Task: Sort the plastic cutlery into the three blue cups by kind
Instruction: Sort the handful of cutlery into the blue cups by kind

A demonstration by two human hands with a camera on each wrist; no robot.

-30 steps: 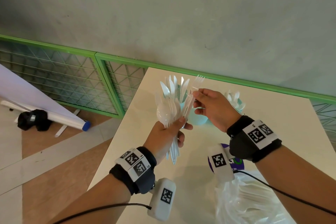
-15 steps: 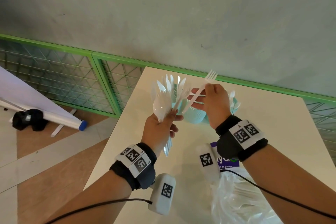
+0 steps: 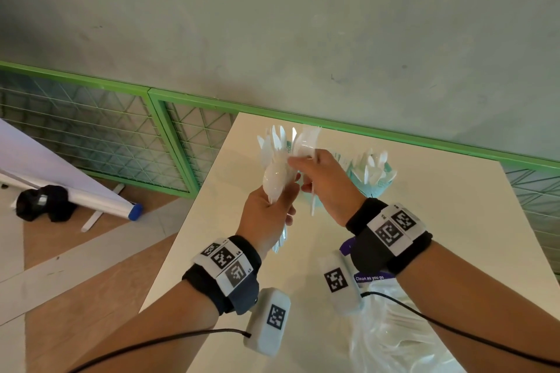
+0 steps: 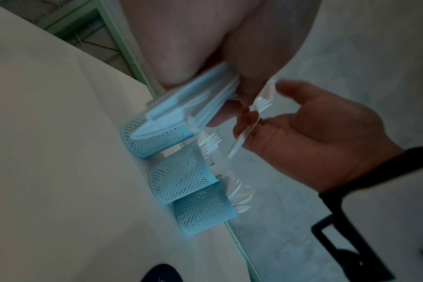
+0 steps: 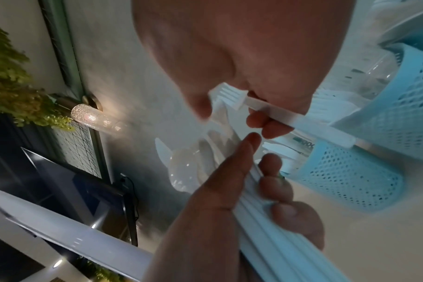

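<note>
One white plastic fork [image 5: 266, 110], tines blurred, pinched in right hand [image 3: 325, 183].

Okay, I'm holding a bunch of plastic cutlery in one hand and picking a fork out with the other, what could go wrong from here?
Two risks. The left hand grips a fanned bundle of cutlery by the handles alone; pulling pieces out may loosen it and spill some onto the table. The right hand pinches only the fork by its neck, so it could twist or slip. The blue cups stand near the table's far edge and might get knocked.
</note>
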